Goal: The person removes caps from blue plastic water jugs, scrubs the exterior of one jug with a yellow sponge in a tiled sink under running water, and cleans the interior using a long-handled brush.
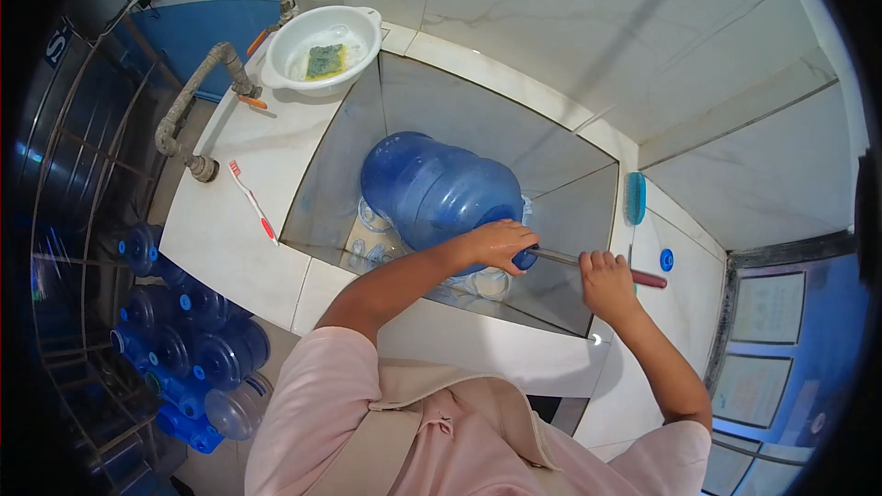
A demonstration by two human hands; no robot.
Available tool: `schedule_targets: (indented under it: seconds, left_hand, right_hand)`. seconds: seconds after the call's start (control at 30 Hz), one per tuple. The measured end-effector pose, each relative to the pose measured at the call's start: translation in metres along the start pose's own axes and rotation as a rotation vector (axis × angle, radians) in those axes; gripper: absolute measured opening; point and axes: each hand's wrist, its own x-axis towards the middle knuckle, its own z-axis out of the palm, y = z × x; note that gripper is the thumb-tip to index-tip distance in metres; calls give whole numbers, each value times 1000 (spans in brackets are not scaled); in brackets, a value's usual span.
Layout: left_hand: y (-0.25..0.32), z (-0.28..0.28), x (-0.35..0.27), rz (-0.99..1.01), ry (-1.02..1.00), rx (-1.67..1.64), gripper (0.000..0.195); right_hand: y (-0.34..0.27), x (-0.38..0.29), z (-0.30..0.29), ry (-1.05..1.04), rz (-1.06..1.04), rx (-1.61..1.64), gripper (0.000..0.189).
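A large blue plastic water jug [441, 186] lies on its side in a tiled basin [551, 220], its neck pointing right. My left hand [501, 242] is closed around the neck beside the mouth. My right hand [608, 282] grips a metal rod [557, 257] with a dark red handle [649, 280]. The rod runs into the jug's mouth, so its far end is hidden inside. Beneath the jug, several clear plastic pieces [490, 284] lie on the basin floor, partly covered by it.
A white plastic basin [275, 62] holds a green-yellow sponge [325, 62] and suds. A toothbrush [253, 203] lies on the left ledge, near a pipe faucet [200, 96]. A teal brush [635, 198] and blue cap [666, 260] sit right. Several water jugs [224, 358] stand lower left.
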Motion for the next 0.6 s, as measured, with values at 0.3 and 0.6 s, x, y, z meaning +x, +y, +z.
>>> schedule_targets:
  seconds: [0.3,0.6]
  left_hand:
    - [-2,5,6,19,6,-15,60]
    - [-3,1,1,25,-64,-23,56]
  right_hand:
    - [2,-53,-7,-1159,1149,1762,52]
    - [-4,-62,-16,-1128,1100,1574,49]
